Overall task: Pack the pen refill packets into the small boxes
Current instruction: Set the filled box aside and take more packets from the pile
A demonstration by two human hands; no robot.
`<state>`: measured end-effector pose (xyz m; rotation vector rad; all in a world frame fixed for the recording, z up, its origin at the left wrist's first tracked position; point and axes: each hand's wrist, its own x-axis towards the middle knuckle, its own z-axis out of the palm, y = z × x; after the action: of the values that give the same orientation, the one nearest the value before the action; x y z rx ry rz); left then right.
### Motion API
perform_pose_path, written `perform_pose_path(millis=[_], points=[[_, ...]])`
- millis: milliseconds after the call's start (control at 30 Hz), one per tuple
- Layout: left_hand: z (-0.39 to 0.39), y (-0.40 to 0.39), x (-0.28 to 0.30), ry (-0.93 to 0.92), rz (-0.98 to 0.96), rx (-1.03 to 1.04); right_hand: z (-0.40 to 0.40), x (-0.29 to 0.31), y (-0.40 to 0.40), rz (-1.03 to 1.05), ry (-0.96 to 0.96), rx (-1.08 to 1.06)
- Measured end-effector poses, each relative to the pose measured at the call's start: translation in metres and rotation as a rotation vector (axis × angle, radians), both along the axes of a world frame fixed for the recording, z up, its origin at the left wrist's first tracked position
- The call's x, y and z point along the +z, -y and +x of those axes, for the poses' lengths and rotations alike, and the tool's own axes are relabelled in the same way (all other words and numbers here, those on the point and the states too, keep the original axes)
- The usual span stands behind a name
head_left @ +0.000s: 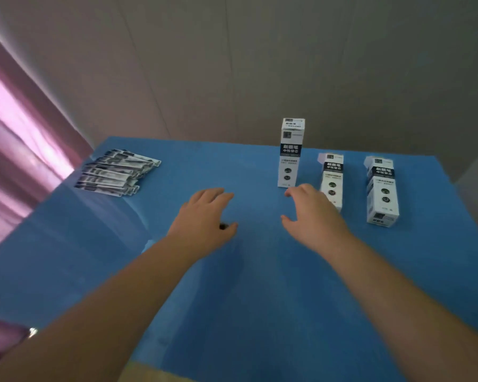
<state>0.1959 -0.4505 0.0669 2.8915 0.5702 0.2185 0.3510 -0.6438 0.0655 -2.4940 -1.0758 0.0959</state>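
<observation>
Several flat pen refill packets [116, 173] lie fanned in a pile at the table's far left. Three small white-and-black boxes are at the far right. The tallest box [290, 153] stands upright with its top flap raised. A middle box [332, 179] and a right box [382, 191] sit beside it. My left hand [204, 220] hovers over the middle of the blue table, fingers spread and holding nothing. My right hand [313, 216] is spread just in front of the tall box and partly covers the middle box's lower left.
The blue table surface [246, 299] fills the lower view. A grey wall [260, 64] rises close behind it and a pink curtain [20, 139] hangs along the left edge. A tan strip shows at the table's near edge.
</observation>
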Motion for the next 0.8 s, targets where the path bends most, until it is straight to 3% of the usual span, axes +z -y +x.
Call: perform_pose_path(millis=[433,800], points=[[-0.09,-0.14,-0.002,0.001,-0.02,0.025,-0.084,0.001,-0.137,-0.031,-0.001,0.064],[-0.125,-0.31,-0.023,-0.098,0.057,-0.056,-0.138,-0.009,-0.251,-0.072,0.008,-0.052]])
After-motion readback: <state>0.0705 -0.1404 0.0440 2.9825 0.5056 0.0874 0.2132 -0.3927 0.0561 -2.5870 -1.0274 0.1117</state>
